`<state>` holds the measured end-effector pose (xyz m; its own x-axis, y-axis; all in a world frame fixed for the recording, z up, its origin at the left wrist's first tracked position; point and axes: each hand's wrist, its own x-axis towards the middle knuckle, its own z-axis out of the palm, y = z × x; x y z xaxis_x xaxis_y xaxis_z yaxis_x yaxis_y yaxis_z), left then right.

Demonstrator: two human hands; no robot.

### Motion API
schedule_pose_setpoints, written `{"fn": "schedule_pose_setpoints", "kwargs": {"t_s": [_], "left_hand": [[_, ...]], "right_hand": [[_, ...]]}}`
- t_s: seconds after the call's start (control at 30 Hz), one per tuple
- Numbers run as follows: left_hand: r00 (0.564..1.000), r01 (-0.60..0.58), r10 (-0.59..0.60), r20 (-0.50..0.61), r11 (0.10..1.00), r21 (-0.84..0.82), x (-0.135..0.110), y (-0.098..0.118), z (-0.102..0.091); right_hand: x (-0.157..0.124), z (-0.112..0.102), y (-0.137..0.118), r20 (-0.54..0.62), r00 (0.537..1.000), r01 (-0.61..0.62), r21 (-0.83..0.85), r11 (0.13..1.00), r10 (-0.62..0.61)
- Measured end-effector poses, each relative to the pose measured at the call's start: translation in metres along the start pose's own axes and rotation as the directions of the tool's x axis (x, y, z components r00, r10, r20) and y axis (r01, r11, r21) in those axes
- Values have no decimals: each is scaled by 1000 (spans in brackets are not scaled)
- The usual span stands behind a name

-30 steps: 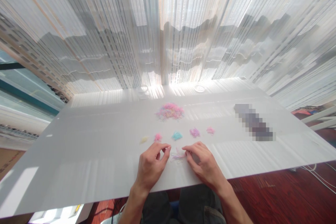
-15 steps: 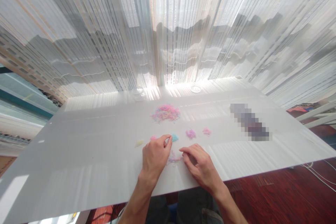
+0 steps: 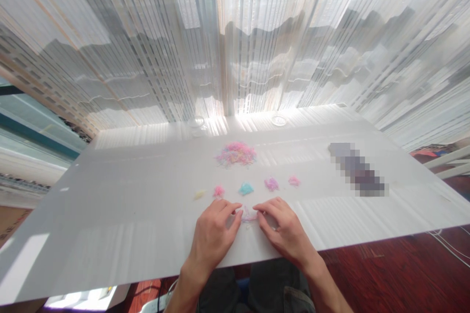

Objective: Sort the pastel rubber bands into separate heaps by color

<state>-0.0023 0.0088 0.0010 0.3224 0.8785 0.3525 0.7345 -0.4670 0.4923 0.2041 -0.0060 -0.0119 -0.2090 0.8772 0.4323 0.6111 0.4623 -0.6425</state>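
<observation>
A small loose cluster of thin pink and lilac strands, which look like tiny rubber bands, lies on the white table between my hands. My left hand is at its left side, thumb and forefinger parted with nothing visible between them. On the other side my right hand curves its fingers by the cluster's edge, thumb and forefinger slightly apart. Just beyond the hands sit single-colour heaps: yellow, bright pink, turquoise, purple and pale pink.
Farther back lies a larger mixed pile of pastel strands. Two clear round objects stand near the curtain. A blurred-out dark object is at the right. The table's front edge runs close to my body.
My left hand has drawn back from the turquoise heap to the cluster in front, and its pinched fingers have parted. My right hand stays by the cluster. The view has shifted slightly.
</observation>
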Motion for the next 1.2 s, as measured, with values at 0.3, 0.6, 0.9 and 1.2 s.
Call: {"fn": "schedule_pose_setpoints", "kwargs": {"t_s": [0.3, 0.6, 0.9, 1.2], "left_hand": [[998, -55, 57, -14, 996, 75, 2, 0, 20], [998, -59, 60, -19, 998, 33, 0, 1, 20], [999, -49, 49, -7, 999, 0, 0, 0, 20], [999, -38, 36, -34, 997, -62, -1, 0, 19]], "right_hand": [[-1, 3, 0, 68, 997, 29, -43, 999, -27], [0, 4, 2, 76, 997, 25, -65, 998, -20], [-1, 6, 4, 68, 998, 14, -57, 998, -10], [-1, 7, 6, 52, 999, 9, -44, 999, -7]]}}
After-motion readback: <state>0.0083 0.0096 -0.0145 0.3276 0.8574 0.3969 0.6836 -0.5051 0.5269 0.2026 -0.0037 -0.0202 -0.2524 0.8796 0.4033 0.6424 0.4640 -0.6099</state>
